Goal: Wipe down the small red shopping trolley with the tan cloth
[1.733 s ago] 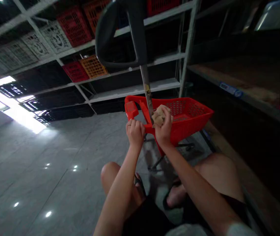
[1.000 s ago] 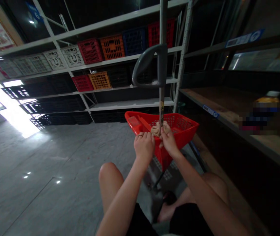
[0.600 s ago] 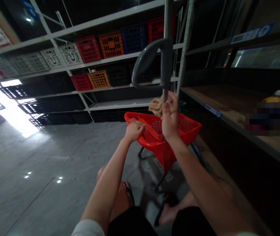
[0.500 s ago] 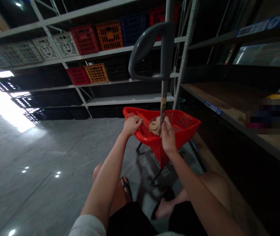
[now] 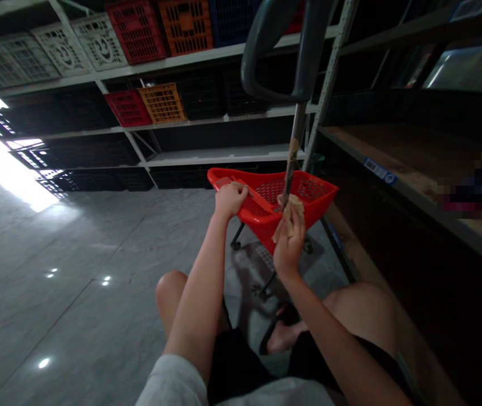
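A red plastic basket trolley [image 5: 317, 198] stands on small wheels in front of my knees. A thin metal pole [image 5: 292, 155] rises from it to a grey loop handle [image 5: 274, 51] overhead. My left hand [image 5: 230, 198] grips the near left rim of the basket. A beige cloth [image 5: 288, 213] is held in my right hand [image 5: 289, 242], pressed against the base of the pole at the basket's near rim. I am crouched low, with my bare knees and sandalled feet below the trolley.
Metal shelving [image 5: 224, 153] along the back holds red, orange, blue, white and black crates [image 5: 162, 102]. A wooden shelf [image 5: 410, 163] with a blue label runs close on the right. Grey tiled floor [image 5: 75, 270] spreads out to the left, bright at the far left.
My right hand slid the cloth up the pole, then back down to its base. My left hand shifted from beside the pole to the left rim of the basket.
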A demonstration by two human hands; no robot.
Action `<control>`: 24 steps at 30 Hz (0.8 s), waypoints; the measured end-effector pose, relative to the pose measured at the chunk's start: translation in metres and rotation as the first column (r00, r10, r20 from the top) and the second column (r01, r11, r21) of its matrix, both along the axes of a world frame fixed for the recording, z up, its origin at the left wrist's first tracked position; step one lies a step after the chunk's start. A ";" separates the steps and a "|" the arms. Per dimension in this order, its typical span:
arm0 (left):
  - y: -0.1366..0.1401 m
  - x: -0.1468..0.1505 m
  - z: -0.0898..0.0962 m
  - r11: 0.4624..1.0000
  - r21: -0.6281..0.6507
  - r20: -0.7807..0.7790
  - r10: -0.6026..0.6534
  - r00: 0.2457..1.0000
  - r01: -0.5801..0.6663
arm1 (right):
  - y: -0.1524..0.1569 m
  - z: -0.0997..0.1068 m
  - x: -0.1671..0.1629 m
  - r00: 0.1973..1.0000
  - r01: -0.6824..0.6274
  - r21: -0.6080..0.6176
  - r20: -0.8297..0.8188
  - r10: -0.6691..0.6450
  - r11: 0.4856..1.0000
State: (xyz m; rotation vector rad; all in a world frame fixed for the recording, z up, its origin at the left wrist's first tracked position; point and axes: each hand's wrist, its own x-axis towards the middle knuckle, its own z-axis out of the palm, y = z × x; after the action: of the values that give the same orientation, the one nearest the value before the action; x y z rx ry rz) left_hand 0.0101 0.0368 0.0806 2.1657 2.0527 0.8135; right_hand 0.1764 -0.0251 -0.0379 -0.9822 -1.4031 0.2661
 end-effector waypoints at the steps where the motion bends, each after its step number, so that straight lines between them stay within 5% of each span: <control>1: -0.001 0.002 0.000 1.000 0.001 -0.006 0.015 1.000 -0.015 | -0.008 0.000 -0.005 0.999 0.038 0.007 0.001 -0.038 0.999; 9: -0.024 0.045 -0.006 0.972 0.067 -0.106 0.231 0.967 -0.225 | -0.009 0.057 -0.005 0.942 0.022 0.061 0.334 -0.041 0.998; 12: -0.032 0.038 0.000 0.993 0.027 -0.079 0.121 0.990 -0.119 | 0.009 0.061 0.018 0.928 0.033 0.015 0.372 -0.036 0.999; 16: -0.030 -0.006 0.010 0.998 0.034 -0.131 -0.048 0.990 0.053 | 0.036 0.052 0.060 0.941 -0.102 -0.036 0.322 0.108 0.994; 20: -0.024 -0.034 0.005 0.984 -0.030 -0.325 0.158 0.932 -0.177 | 0.044 0.053 0.074 0.972 -0.067 -0.052 0.223 0.077 0.996; 24: -0.029 -0.013 -0.007 0.945 0.037 -0.349 0.316 0.882 -0.324 | 0.026 0.066 0.038 0.908 0.106 -0.017 0.408 -0.090 0.994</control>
State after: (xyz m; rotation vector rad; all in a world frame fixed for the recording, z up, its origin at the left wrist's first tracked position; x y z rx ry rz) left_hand -0.0026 0.0074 0.0737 2.1135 2.6300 0.4357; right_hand 0.2146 0.0014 0.0285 -1.1830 -1.7243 0.0094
